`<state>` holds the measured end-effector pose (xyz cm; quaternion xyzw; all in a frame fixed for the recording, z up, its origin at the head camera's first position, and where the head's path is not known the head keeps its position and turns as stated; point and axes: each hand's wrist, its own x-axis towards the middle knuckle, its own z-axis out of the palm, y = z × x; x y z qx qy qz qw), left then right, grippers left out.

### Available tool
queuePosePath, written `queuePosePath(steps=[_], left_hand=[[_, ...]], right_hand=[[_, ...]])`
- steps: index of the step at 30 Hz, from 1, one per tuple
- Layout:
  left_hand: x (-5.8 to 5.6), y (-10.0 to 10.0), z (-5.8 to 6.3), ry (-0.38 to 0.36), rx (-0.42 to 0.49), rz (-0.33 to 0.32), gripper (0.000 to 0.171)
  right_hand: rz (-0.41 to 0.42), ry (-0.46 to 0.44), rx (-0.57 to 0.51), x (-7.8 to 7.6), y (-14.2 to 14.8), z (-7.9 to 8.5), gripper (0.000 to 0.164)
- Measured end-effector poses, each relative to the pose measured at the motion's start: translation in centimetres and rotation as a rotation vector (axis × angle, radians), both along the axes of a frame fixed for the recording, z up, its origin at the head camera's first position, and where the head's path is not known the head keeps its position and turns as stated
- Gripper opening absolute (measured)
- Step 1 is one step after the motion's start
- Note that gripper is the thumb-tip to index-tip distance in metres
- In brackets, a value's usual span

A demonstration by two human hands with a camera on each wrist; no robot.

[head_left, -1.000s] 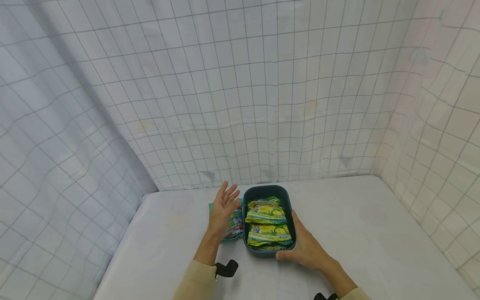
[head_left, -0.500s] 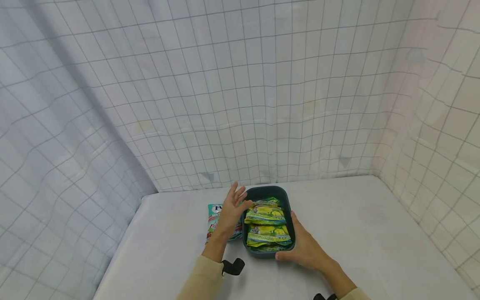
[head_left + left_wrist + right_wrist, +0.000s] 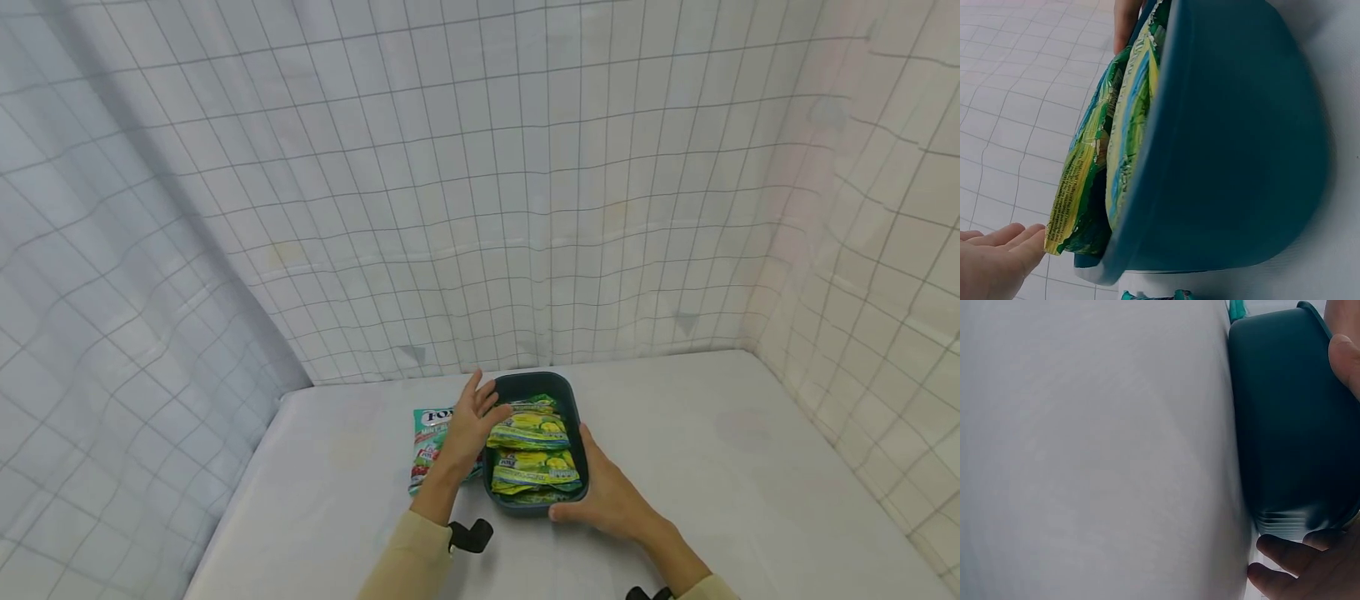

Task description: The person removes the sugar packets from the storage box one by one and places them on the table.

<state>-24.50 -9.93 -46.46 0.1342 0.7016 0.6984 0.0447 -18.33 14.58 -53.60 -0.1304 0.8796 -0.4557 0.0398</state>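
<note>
A dark teal plastic tub (image 3: 525,508) holds several yellow-green candy bags (image 3: 536,471) with lemon pictures, stacked in overlapping rows. My left hand (image 3: 471,425) hovers at the tub's left rim, fingers extended and thumb over the upper bags. In the left wrist view, its fingertips (image 3: 1029,247) are right at the corner of a candy bag that sticks up above the rim. My right hand (image 3: 611,496) holds the tub's near right corner, thumb (image 3: 1344,359) by the front rim and fingers along the right side.
A teal candy bag (image 3: 429,433) with red fruit pictures and "FOX" lettering lies left of the tub, partly hidden by my left hand and wrist. White cloth covers the table (image 3: 345,500). Grid-patterned white curtains (image 3: 487,208) stand behind and at both sides.
My left hand has moved right, from over the teal candy bag to the tub's left rim, uncovering more of that bag. My right hand has stayed at the tub's corner.
</note>
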Motion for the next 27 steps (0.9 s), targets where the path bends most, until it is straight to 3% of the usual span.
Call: queuePosePath(steps=[22, 27], left_hand=[[0.2, 0.9, -0.2, -0.121, -0.223, 0.014, 0.09], [0.0, 1.2, -0.3, -0.172, -0.197, 0.018, 0.089]], right_hand=[[0.007, 0.008, -0.031, 0.0, -0.1, 0.0, 0.14], [0.003, 0.002, -0.026, 0.1, 0.0, 0.1, 0.14]])
